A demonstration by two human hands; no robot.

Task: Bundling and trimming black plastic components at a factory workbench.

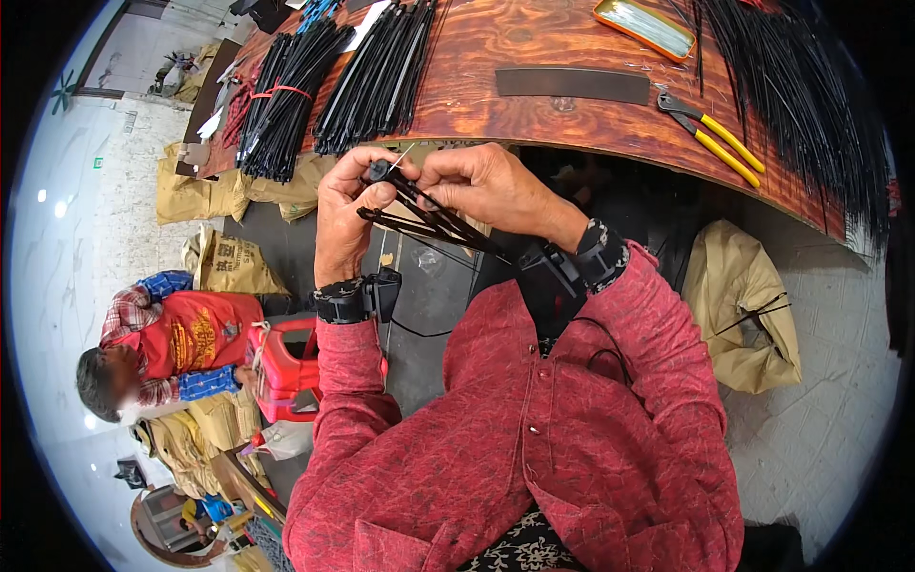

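My left hand (345,195) is closed in front of the table's edge, thumb and fingers around the end of several thin black strips (443,229) that look like cable ties. A dark round end (380,170) shows between its thumb and fingers. Just beside it, a thin pale sliver (404,154) sticks up; which hand holds it I cannot tell. The fingers of my right hand (496,188) are pinched on the same strips, close to the left hand. Their far ends hang down to the right, below the right wrist.
On the wooden table (486,43) lie bundles of black strips (376,76), a loose black heap (791,105), a flat dark bar (572,84), yellow-handled pliers (710,138) and an orange-rimmed box (648,29). A person in a red vest (214,329) sits by red stools (283,372) at left. A sack (743,305) stands right.
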